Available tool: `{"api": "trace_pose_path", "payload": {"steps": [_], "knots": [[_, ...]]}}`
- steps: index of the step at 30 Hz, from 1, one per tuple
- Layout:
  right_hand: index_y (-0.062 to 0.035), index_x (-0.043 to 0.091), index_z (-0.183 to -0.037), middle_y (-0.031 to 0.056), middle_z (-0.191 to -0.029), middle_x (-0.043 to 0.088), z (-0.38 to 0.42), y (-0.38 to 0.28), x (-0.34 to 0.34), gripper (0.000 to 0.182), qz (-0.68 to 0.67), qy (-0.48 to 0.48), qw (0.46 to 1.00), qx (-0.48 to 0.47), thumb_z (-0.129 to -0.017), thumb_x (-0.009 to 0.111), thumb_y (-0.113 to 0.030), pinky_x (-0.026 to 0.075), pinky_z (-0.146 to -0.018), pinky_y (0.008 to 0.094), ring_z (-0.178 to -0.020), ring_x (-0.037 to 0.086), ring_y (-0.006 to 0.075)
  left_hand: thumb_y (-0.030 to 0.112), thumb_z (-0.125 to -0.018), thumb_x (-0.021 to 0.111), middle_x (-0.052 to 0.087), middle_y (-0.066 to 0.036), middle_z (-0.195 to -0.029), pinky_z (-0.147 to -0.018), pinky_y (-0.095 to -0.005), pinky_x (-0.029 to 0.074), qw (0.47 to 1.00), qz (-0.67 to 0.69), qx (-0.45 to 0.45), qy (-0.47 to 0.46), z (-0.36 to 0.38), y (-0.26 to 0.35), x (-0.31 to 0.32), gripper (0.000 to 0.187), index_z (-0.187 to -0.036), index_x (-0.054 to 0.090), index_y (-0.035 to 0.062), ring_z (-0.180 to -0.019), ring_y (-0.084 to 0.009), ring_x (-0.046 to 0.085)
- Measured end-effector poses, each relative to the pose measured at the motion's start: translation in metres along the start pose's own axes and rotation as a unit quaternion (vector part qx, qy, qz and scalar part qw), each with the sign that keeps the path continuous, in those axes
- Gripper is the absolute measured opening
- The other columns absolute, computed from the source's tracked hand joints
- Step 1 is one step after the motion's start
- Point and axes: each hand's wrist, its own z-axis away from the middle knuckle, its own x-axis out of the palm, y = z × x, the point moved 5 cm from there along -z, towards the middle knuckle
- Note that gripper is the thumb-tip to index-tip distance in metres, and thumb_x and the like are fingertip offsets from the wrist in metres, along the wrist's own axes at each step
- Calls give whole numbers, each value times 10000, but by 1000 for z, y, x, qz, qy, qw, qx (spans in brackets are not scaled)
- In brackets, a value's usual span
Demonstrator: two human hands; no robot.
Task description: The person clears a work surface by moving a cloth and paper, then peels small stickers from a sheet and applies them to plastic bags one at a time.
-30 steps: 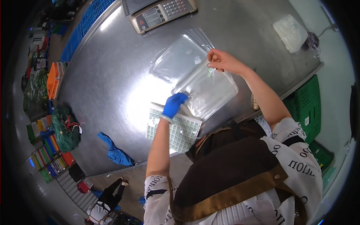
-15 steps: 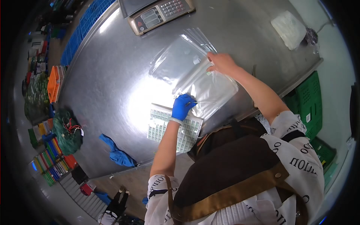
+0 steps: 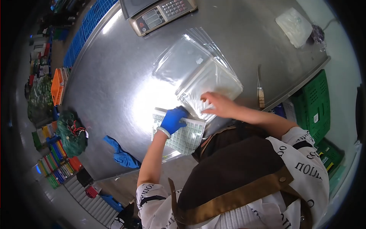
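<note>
Blue glove covers my left hand (image 3: pixel 172 119), which rests with fingers curled on the sticker sheet (image 3: pixel 179 131) at the near table (image 3: pixel 114 76) edge; I cannot tell if it grips anything. My bare right hand (image 3: pixel 218 105) lies flat, fingers spread, on the clear plastic bags (image 3: pixel 206 82), holding nothing. Those bags are thin, shiny and slippery, so I think the pile could slide on the smooth steel if I push. A knife (image 3: pixel 260 89) lies near my right arm. The scale (image 3: pixel 162 13) sits at the far side, well apart.
</note>
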Motion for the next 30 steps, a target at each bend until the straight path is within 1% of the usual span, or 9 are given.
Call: {"api": "trace_pose_path", "payload": {"steps": [2,9,12,13,16,17,22,28,30], "knots": [[-45,486,-1131,113,-1007,600,3,-21,19,485,8,-9,998,-70,-782,738,-269,485,-741,382,-847,598,295,162,-685,772,639,-104,-855,-776,-393,475,996,58,-62,13,4,-7,-9,265,-901,658,60,-837,-295,599],[-67,542,-1063,100,-959,640,-17,-52,13,318,-71,-5,997,23,-787,691,-116,490,-743,366,-873,634,287,192,-789,713,657,-124,-773,-679,-371,485,979,125,-132,87,15,32,-79,181,-840,687,20,-690,-293,607],[-55,552,-1028,108,-963,647,-28,-66,-19,278,-143,31,989,19,-791,688,-107,484,-717,355,-854,636,286,122,-801,710,645,-123,-751,-673,-320,469,958,210,-163,106,20,40,-87,131,-855,678,7,-710,-227,606],[-34,562,-981,124,-916,650,-30,-70,-27,240,-116,-17,992,54,-801,694,-121,465,-682,352,-793,624,269,112,-834,686,641,-102,-754,-676,-295,465,958,211,-168,98,19,43,-86,123,-867,671,-6,-716,-174,596],[-15,569,-872,131,-748,617,-24,-58,-24,207,-121,66,990,-10,-818,703,-164,429,-596,362,-651,580,266,108,-852,676,636,-69,-770,-678,-283,460,953,232,-149,125,17,36,-67,122,-890,666,-8,-728,-128,572],[-15,565,-843,132,-704,595,-23,-58,-27,215,-92,62,994,-1,-821,703,-178,417,-574,365,-617,560,270,170,-854,665,650,-142,-837,-701,-344,475,949,248,-160,114,17,37,-66,188,-931,670,-1,-737,-242,608],[-27,547,-723,132,-598,565,-18,-48,-43,334,37,55,998,-8,-843,677,-310,405,-518,400,-544,555,319,127,-822,707,662,-86,-839,-707,-300,475,900,368,-168,160,14,48,-70,159,-922,675,8,-765,-138,601],[-61,539,-779,123,-543,531,-16,-60,-52,295,-79,38,996,-17,-843,680,-313,401,-499,384,-532,559,311,75,-813,715,658,-31,-770,-700,-250,475,905,350,-186,157,18,45,-66,130,-916,673,6,-716,-79,566],[-75,538,-792,112,-524,523,-14,-60,-54,288,-31,35,998,-36,-836,686,-318,398,-483,381,-511,555,309,61,-817,713,656,-13,-767,-700,-233,474,906,349,-184,155,17,51,-69,112,-902,669,3,-714,-69,554]]}}
